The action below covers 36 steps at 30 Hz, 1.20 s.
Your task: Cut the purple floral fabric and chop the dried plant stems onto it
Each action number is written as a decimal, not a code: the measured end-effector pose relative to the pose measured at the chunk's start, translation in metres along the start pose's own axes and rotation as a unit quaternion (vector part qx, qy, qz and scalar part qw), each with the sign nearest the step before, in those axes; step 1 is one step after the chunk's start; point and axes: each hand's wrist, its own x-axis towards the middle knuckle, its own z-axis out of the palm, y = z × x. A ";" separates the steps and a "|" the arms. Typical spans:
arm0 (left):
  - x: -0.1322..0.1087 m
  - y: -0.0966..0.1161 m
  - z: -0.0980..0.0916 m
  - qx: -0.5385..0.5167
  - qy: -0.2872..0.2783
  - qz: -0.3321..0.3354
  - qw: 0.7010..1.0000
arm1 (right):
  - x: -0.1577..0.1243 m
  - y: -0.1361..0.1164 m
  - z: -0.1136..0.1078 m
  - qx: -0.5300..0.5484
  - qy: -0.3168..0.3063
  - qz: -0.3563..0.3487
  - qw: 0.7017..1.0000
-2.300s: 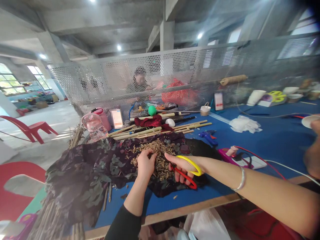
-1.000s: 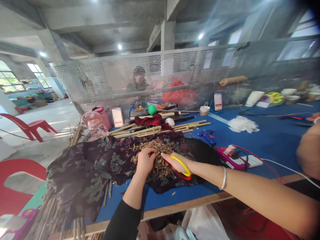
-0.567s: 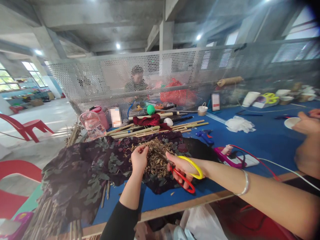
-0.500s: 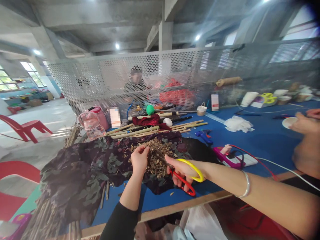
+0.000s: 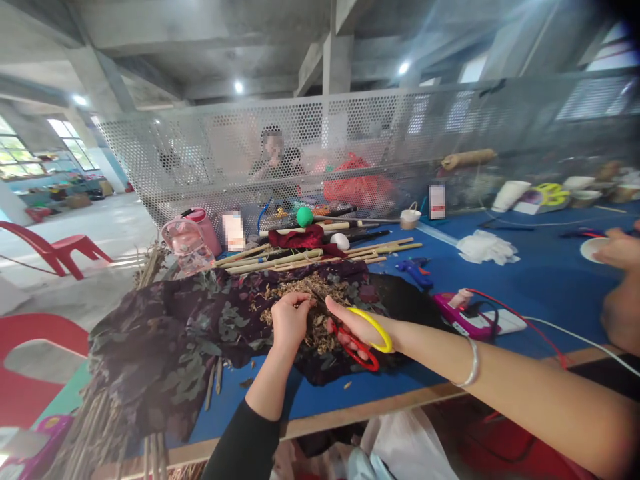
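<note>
My right hand (image 5: 353, 328) grips scissors (image 5: 376, 327) with one yellow and one red handle loop, their dark blades pointing up and left over a pile of dry brown plant bits (image 5: 325, 333). Just left of the blades, my left hand (image 5: 290, 321) is pinched closed above the pile; what its fingertips hold is too small to make out. The pile lies on a dark floral cloth (image 5: 175, 333) spread over the blue table (image 5: 350, 398).
Bamboo sticks (image 5: 280, 261), a dark red cloth (image 5: 295, 237) and a green ball (image 5: 305, 216) lie behind the pile. A blue glue gun (image 5: 415, 272) and a purple power strip (image 5: 465, 315) are to the right. Another person's hands (image 5: 620, 250) hold a white cup at the right edge.
My left hand has shifted right and slightly up, closer to the blades. My right hand and the scissors have moved a little left and up. The view has shifted slightly.
</note>
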 end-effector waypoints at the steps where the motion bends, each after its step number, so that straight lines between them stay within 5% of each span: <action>1: 0.001 0.000 -0.001 0.005 -0.003 0.004 1.000 | 0.000 0.001 0.000 -0.007 0.008 -0.006 1.000; 11: 0.003 -0.003 -0.001 0.027 -0.036 0.005 0.999 | 0.008 0.014 0.006 -0.113 0.100 -0.070 0.986; 15: 0.009 -0.009 -0.007 0.029 0.000 -0.017 0.999 | 0.002 0.006 -0.003 -0.084 0.033 0.008 0.996; 19: 0.016 -0.017 -0.013 0.062 0.037 0.013 0.997 | -0.014 0.006 -0.020 -0.013 -0.080 0.005 0.997; 23: 0.010 -0.011 -0.016 0.146 0.073 0.072 0.984 | -0.037 0.008 -0.035 -0.009 -0.080 -0.012 0.997; 26: -0.005 0.002 -0.013 0.227 0.014 0.172 0.958 | -0.045 0.010 -0.046 0.008 -0.044 -0.021 0.999; 31: -0.025 0.011 0.002 0.346 -0.202 0.273 0.874 | -0.036 0.023 -0.056 0.033 0.041 -0.045 0.998; 36: -0.012 0.006 0.007 0.399 -0.208 0.250 0.857 | -0.029 0.035 -0.055 0.004 0.095 -0.039 0.995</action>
